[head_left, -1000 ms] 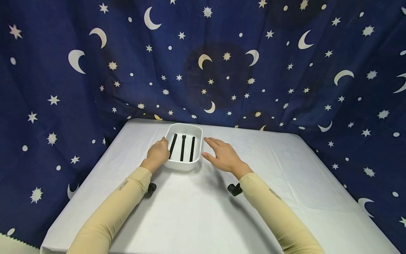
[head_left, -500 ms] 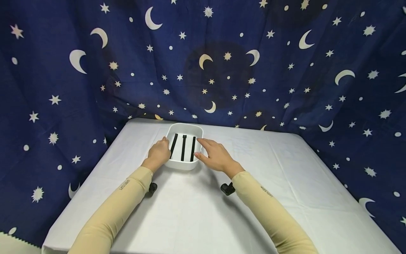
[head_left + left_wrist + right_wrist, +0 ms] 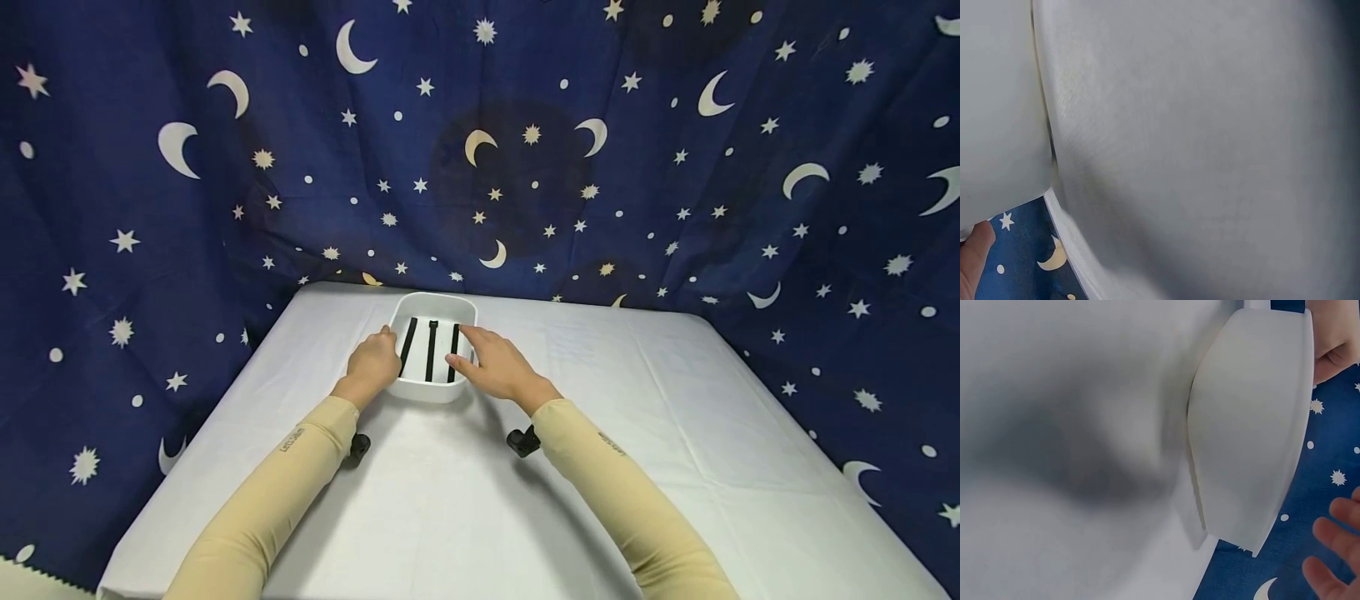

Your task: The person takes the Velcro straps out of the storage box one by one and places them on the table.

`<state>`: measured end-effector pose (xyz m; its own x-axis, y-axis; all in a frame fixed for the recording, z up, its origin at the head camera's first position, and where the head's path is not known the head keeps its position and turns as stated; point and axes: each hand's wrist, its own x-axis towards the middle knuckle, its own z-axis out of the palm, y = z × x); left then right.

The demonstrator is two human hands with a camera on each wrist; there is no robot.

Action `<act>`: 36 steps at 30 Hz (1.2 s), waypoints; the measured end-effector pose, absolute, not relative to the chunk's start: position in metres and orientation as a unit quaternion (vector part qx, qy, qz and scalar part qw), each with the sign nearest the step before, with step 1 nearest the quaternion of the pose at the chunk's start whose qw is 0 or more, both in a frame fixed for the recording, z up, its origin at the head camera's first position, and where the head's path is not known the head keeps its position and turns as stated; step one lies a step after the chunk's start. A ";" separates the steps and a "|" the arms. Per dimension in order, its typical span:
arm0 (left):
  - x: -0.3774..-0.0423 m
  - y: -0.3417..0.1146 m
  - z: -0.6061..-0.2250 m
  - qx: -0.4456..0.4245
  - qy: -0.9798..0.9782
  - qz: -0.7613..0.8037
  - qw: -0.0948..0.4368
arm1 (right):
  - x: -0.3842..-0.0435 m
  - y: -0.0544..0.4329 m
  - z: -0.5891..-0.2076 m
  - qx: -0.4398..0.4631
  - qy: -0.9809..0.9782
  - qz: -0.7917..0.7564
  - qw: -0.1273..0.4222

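Note:
A white rectangular container (image 3: 431,392) with rounded corners stands on the table, with its wall (image 3: 1247,425) close up in the right wrist view. Three thin black strips lie lengthwise inside: a left one (image 3: 408,346), a middle one (image 3: 431,354) with a small wider head at its far end, and a right one (image 3: 452,374). My left hand (image 3: 372,360) grips the container's left rim, its thumb side up. My right hand (image 3: 495,364) reaches over the right rim with fingers extended and apart, thumb and index fingertip right at the right strip. Its fingers (image 3: 1335,540) hold nothing.
A white cloth covers the table (image 3: 420,517). Behind it hangs a dark blue curtain (image 3: 637,217) with moons and stars. A black camera mount sits under each wrist, the left mount (image 3: 358,448) and the right mount (image 3: 522,442).
My right hand has moved left from beside the container to over its right rim and the right strip. The left hand stays on the left rim, and the container has not moved.

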<state>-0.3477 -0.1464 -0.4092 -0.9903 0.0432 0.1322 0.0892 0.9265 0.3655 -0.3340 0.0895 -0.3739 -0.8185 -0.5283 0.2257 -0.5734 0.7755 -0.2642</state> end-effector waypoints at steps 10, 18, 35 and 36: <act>-0.347 -0.147 -0.410 -0.037 -0.979 -0.191 0.064 | -0.340 0.069 -0.381 0.278 -0.938 0.203 0.044; -0.347 -0.147 -0.410 -0.042 -0.979 -0.180 0.085 | -0.343 0.056 -0.385 0.265 -0.937 0.222 0.044; -0.344 -0.144 -0.410 -0.043 -0.981 -0.162 0.101 | -0.352 0.037 -0.392 0.246 -0.945 0.198 0.084; -0.344 -0.144 -0.410 -0.043 -0.981 -0.162 0.100 | -0.353 0.036 -0.392 0.246 -0.945 0.198 0.086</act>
